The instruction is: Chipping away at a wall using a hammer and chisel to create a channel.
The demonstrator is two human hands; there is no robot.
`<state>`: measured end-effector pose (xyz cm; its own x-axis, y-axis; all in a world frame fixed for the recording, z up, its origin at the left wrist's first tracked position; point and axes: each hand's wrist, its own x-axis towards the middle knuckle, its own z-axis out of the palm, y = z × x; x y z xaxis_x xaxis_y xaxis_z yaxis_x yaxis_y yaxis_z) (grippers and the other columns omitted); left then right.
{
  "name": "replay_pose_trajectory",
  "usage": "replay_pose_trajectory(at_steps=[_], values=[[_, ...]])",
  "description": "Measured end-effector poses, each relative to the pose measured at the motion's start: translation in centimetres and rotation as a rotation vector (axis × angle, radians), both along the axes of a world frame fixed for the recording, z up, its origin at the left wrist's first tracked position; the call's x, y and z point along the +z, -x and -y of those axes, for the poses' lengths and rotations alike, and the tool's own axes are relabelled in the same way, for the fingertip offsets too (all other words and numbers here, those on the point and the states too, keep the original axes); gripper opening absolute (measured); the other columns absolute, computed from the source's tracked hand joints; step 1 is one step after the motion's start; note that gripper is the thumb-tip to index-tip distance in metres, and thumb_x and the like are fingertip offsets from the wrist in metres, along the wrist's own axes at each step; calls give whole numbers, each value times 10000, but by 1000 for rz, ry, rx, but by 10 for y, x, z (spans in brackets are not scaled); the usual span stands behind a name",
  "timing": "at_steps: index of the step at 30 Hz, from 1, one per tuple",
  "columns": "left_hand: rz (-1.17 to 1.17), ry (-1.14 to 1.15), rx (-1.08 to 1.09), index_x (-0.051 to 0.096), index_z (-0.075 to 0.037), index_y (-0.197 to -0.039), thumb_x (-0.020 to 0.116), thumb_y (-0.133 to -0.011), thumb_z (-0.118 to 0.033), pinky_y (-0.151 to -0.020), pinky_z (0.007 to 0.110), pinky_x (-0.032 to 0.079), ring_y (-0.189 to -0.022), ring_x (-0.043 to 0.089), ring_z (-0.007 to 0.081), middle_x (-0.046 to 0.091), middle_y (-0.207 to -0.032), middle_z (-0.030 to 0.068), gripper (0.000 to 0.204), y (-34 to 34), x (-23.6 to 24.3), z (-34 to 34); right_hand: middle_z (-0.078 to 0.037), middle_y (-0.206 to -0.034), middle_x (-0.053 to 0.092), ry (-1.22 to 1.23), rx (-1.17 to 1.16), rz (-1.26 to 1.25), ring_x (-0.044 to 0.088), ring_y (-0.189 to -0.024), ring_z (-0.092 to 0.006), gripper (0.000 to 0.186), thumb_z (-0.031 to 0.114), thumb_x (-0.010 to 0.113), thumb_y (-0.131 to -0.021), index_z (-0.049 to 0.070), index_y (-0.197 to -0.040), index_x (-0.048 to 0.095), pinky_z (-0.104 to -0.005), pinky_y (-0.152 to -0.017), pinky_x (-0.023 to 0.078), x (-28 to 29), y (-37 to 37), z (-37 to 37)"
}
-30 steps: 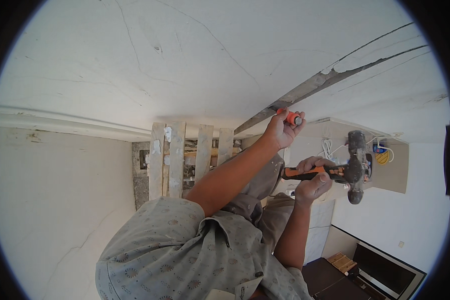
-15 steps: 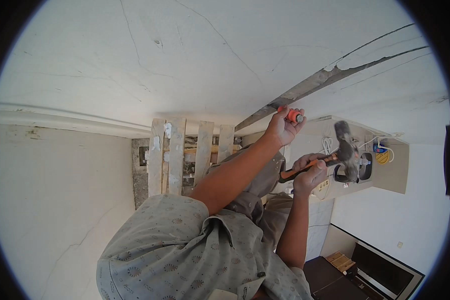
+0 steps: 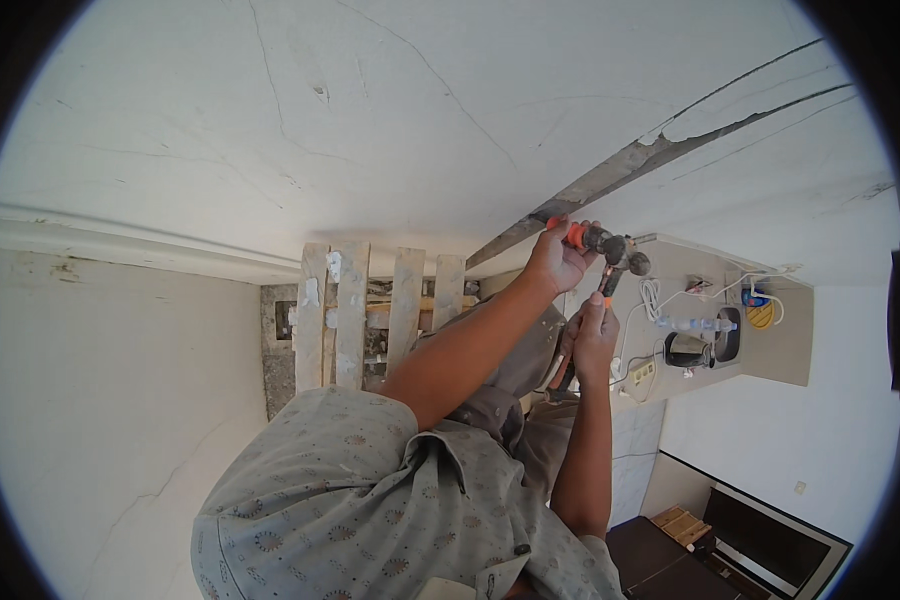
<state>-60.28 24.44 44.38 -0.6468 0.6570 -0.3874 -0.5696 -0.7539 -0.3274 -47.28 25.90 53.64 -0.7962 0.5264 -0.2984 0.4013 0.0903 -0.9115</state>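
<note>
My left hand (image 3: 558, 268) is closed around the orange grip of a chisel (image 3: 574, 235). The chisel's tip lies at a groove (image 3: 615, 182) cut into the white wall (image 3: 390, 150), though the very tip is hidden. In my right hand (image 3: 594, 345) is a hammer (image 3: 627, 256) with an orange and black handle, gripped along its shaft. Its dark head sits right at the chisel's butt end, close beside my left fingers. Whether the two metals touch, I cannot tell.
Wooden slats (image 3: 350, 310) stand at my left over a rubble-strewn floor. To my right a counter (image 3: 620, 270) carries a sink (image 3: 729, 338), a kettle-like vessel (image 3: 686, 350), a power strip (image 3: 643, 373) and a coiled white cable (image 3: 651, 300). Thin cracks run across the wall.
The hammer has swung left from over the counter, its head now at the chisel's end. My right hand turned with it; my left hand stays nearly in place.
</note>
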Motion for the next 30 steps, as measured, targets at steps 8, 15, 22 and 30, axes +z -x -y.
replay_pose_trajectory(at_steps=[8, 15, 22, 30], values=[[113, 192, -38, 443, -85, -972, 477, -968, -180, -900, 463, 515, -862, 609, 243, 535, -894, 87, 100, -20, -40, 36, -43, -574, 432, -149, 44, -418, 427, -422, -114, 484, 498, 413, -964, 24, -870, 448, -241, -395, 359, 27, -33, -3], [-131, -6, -144, 512, -127, -913, 509, -950, -214, -943, 431, 489, -892, 594, 206, 548, -926, 57, 94, -20, -14, 37, -85, -648, 445, -66, 63, -696, 435, -495, -137, 518, 524, 479, -922, 9, -951, 429, -255, -440, 380, 58, -36, 10], [-197, -138, -75, 523, -129, -926, 521, -940, -214, -970, 413, 475, -898, 578, 194, 550, -940, 57, 87, -19, -11, 40, -46, -597, 430, -284, 98, -521, 410, -482, -112, 460, 475, 453, -948, 28, -844, 426, -248, -439, 345, -19, -24, 4], [-122, -68, -1, 490, -88, -864, 468, -967, -242, -994, 446, 470, -901, 594, 231, 551, -940, 102, 186, -12, -14, 30, -16, -567, 416, -59, -90, -576, 426, -484, -110, 428, 438, 450, -966, 45, -797, 439, -268, -456, 376, -5, -36, -1]])
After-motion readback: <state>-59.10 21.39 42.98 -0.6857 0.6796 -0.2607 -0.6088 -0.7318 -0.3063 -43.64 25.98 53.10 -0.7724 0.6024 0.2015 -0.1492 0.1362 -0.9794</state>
